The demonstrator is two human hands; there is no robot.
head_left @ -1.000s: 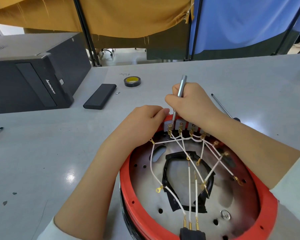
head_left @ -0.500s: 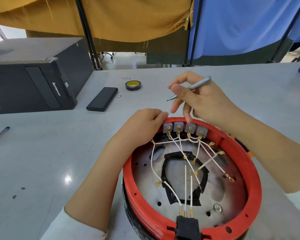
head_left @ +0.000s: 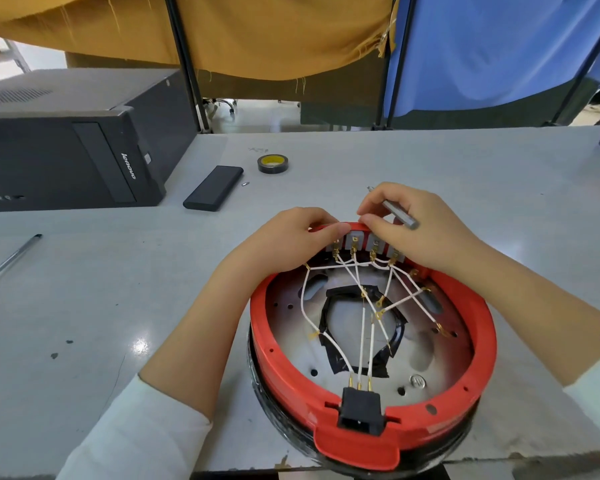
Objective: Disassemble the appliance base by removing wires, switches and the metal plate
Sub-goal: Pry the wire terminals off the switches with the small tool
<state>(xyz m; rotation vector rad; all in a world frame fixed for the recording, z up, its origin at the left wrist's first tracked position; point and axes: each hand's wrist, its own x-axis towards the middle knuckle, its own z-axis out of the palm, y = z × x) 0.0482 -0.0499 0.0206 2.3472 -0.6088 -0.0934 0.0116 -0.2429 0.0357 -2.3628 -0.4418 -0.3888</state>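
Note:
A round red appliance base point(head_left: 478, 372) lies open side up near the table's front edge. Inside it are a shiny metal plate point(head_left: 284, 341), white wires point(head_left: 362, 327) with brass terminals, and a row of grey switches point(head_left: 355, 242) along the far rim. A black power socket point(head_left: 360, 408) sits in the near rim. My left hand point(head_left: 295, 240) grips the far rim beside the leftmost switch. My right hand point(head_left: 413, 230) holds a slim metal screwdriver point(head_left: 400, 216) across its fingers, and its fingertips press on the rim above the switches.
A black computer tower point(head_left: 84, 147) lies at the far left. Beside it are a black flat case point(head_left: 213, 188), a small screw point(head_left: 245, 183) and a roll of black tape point(head_left: 273, 163). A pen point(head_left: 7, 261) lies at the left edge. Yellow and blue cloths hang behind the table.
My right hand lifted the screwdriver off the switches, turned it sideways, then came back down so its fingertips touch the far rim. The left hand stayed on the rim.

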